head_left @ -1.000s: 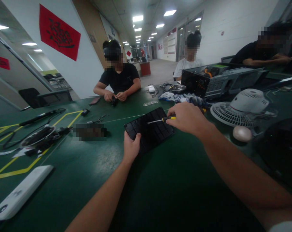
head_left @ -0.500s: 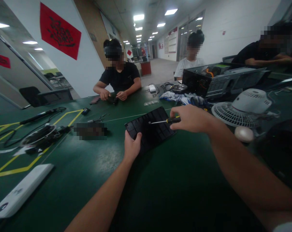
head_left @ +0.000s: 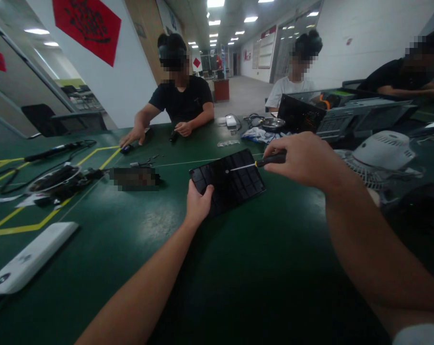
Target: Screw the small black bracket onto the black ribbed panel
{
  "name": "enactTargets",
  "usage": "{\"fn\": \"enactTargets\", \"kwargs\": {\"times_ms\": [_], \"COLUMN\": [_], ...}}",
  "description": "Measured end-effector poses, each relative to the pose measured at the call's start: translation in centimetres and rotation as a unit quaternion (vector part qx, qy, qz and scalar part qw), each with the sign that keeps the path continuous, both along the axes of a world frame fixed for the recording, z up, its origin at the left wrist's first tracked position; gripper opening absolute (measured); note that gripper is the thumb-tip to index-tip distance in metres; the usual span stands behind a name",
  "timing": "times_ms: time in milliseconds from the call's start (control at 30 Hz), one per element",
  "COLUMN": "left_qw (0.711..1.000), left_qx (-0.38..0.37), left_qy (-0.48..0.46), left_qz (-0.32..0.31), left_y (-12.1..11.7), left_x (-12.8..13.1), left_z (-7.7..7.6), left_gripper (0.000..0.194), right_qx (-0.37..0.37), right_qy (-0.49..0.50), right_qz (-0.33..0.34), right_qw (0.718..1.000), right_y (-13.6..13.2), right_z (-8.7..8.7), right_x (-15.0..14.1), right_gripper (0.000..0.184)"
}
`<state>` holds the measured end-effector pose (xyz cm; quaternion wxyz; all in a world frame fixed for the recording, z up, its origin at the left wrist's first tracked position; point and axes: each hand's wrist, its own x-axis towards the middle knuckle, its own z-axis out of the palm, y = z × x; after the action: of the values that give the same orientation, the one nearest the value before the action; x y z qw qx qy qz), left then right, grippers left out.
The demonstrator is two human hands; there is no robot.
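A flat black rectangular panel [head_left: 238,184], divided by thin grid lines, is tilted above the green table [head_left: 260,268]. My left hand [head_left: 199,202] grips its left corner, the thumb lying on the face and the fingers hidden behind. In my right hand [head_left: 299,155] is a screwdriver [head_left: 270,159] with a black and yellow handle, the fingers closed round it. Its thin metal shaft points left, and the tip meets a small round light spot near the panel's middle. Whether the tip sits in a screw I cannot make out.
A white fan part [head_left: 385,153] and an opened computer case [head_left: 346,117] stand at the right. Cables and a dark device [head_left: 55,179] lie at the left, above a long white casing [head_left: 33,256]. Across the table a co-worker [head_left: 181,103] sits; others sit further right.
My view has shifted, so the table stands higher in it. My right hand has turned, its back now raised, with the screwdriver still at the panel. The co-worker opposite has reached out one hand sideways.
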<state>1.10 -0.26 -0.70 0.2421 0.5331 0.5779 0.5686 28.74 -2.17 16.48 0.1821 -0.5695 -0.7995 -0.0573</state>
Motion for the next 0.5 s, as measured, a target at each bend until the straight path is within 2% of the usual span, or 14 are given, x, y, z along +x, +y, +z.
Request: {"fn": "enactTargets", "kwargs": {"times_ms": [200,500], "left_qw": [0.999,0.999], "left_qx": [-0.002,-0.005], "left_qy": [-0.035,-0.001], "left_qz": [-0.028,-0.045], "left_y": [0.04,0.12], "left_x": [0.29,-0.13], "left_z": [0.37,-0.02], "left_gripper": [0.040,0.039], "right_qx": [0.024,0.073], "right_qy": [-0.036,-0.036], "right_qz": [0.031,0.091], "right_qw": [0.999,0.993], "right_y": [0.09,-0.16], "right_z": [0.12,0.33], "right_x": [0.11,0.60], "right_gripper": [0.028,0.024]}}
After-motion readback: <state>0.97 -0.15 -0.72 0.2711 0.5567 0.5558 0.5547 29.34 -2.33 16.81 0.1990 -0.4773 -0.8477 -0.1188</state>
